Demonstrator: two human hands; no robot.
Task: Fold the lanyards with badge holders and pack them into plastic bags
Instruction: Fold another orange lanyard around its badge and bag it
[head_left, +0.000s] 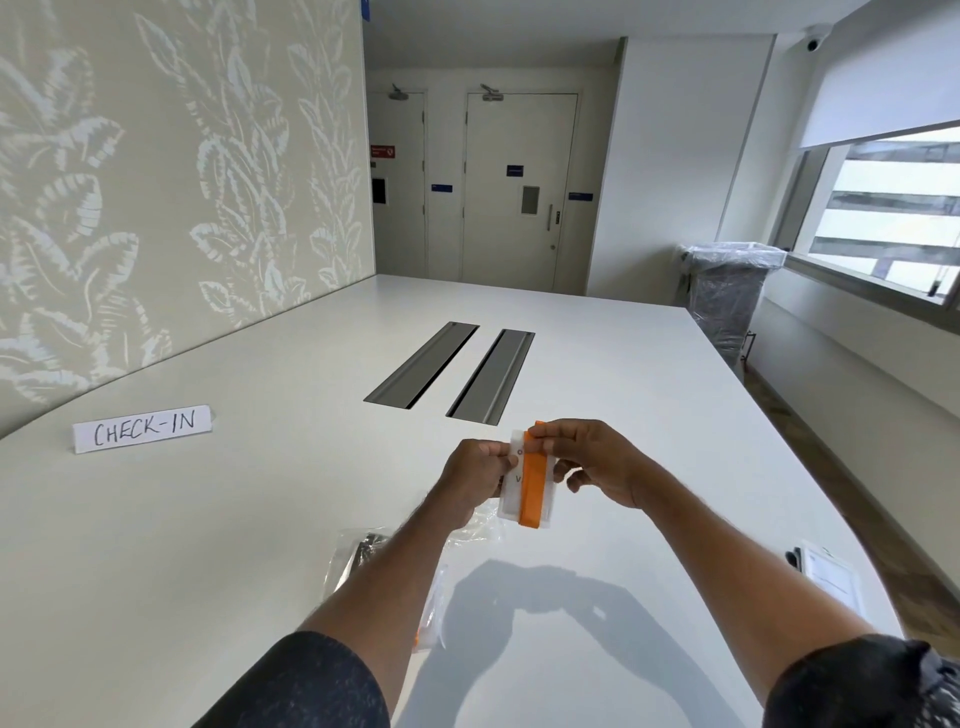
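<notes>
Hands (475, 475) (592, 462) pinch flat orange lanyard (532, 486), clear holder (511, 493).

Badge holder (510, 496) print mostly behind orange lanyard (532, 486), plastic bag (349, 558) partly under forearm (397, 564)

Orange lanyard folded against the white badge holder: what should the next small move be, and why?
Probably lower the pair toward the clear plastic bags lying below: the orange lanyard already lies folded along the white badge holder, both pinched by the left hand and right hand.
</notes>
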